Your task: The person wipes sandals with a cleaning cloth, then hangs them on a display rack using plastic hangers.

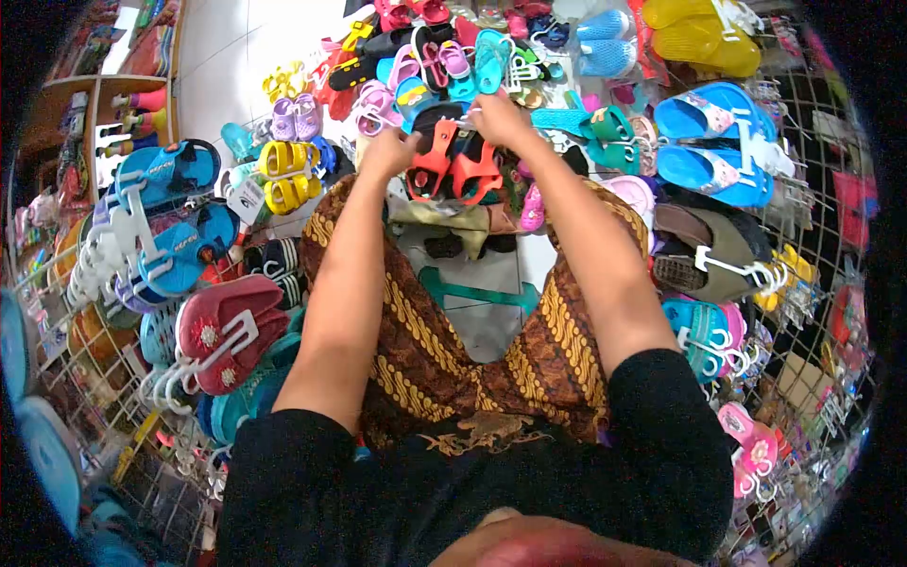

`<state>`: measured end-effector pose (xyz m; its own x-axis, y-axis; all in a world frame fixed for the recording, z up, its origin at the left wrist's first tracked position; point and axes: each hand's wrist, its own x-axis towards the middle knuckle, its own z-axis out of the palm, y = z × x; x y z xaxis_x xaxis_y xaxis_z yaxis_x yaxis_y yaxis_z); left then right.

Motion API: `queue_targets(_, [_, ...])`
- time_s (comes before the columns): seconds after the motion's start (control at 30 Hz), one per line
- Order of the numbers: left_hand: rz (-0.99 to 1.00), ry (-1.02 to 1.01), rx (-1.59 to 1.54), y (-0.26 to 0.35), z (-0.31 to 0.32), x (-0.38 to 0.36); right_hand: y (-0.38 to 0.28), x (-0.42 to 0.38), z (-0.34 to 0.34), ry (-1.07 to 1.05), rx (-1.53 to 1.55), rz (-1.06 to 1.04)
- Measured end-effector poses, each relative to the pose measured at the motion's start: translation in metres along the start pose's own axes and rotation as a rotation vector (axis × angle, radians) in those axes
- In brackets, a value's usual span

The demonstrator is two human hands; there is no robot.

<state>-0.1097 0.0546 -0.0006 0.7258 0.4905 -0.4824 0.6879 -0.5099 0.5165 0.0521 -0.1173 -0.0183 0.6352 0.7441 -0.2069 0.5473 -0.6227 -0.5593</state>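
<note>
A pair of black sandals with red-orange straps (453,170) is in front of me, above the gap between my knees. My left hand (389,153) is closed at the sandals' left edge, its fingertips against them. At their upper right, my right hand (501,121) has its fingers bent around the top, near a white plastic hanger (463,121). My fingertips are partly hidden. Just left of the sandals are pink sandals (376,109), and a teal sandal (492,59) lies beyond my right hand.
Wire racks with hanging footwear stand on both sides. Blue slippers (179,250) and red slippers (231,335) hang at left. Blue sandals (713,142) and olive-brown shoes (709,250) hang at right. Yellow sandals (288,175) lie nearby. A green hanger (477,295) lies on the tiled floor.
</note>
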Motion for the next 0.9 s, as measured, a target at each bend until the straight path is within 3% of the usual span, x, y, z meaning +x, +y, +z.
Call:
queue_targets(0.1, [0.063,0.224,-0.159,-0.010,0.003,0.011,-0.042,-0.072,-0.041,0.023,0.032,0.025])
queue_targets(0.2, [-0.047,0.184,-0.442,-0.018,0.010,0.019,-0.109,-0.154,-0.085,0.181,0.022,-0.023])
queue_targets(0.23, [-0.056,0.158,-0.410,-0.010,0.003,0.010,-0.115,-0.177,-0.090,0.403,0.048,-0.188])
queue_targets(0.27, [-0.058,0.120,-0.505,-0.021,0.015,0.022,-0.130,-0.199,-0.110,0.468,0.024,-0.193])
queue_targets(0.33, [0.210,0.146,-0.335,-0.043,0.034,0.040,-0.152,-0.242,-0.147,0.644,0.027,-0.252])
queue_targets(0.37, [0.250,0.143,-0.313,-0.038,0.035,0.037,-0.162,-0.264,-0.165,0.714,0.025,-0.270])
queue_targets(0.53, [0.117,0.127,-0.647,0.017,0.027,-0.025,-0.193,-0.361,-0.228,0.878,0.068,-0.555])
queue_targets(0.57, [0.118,0.106,-0.707,0.027,0.028,-0.037,-0.197,-0.378,-0.236,0.902,0.073,-0.595])
queue_targets(0.63, [0.127,0.014,-0.826,0.050,0.038,-0.062,-0.205,-0.419,-0.251,0.801,0.137,-0.471])
queue_targets(0.67, [0.131,-0.054,-0.872,0.065,0.046,-0.075,-0.208,-0.433,-0.254,0.847,0.193,-0.452])
queue_targets(0.7, [0.128,-0.129,-0.918,0.080,0.055,-0.091,-0.204,-0.442,-0.253,0.801,0.308,-0.427])
queue_targets(0.9, [0.081,-0.562,-1.034,0.132,0.110,-0.190,-0.156,-0.467,-0.255,0.788,0.320,-0.205])
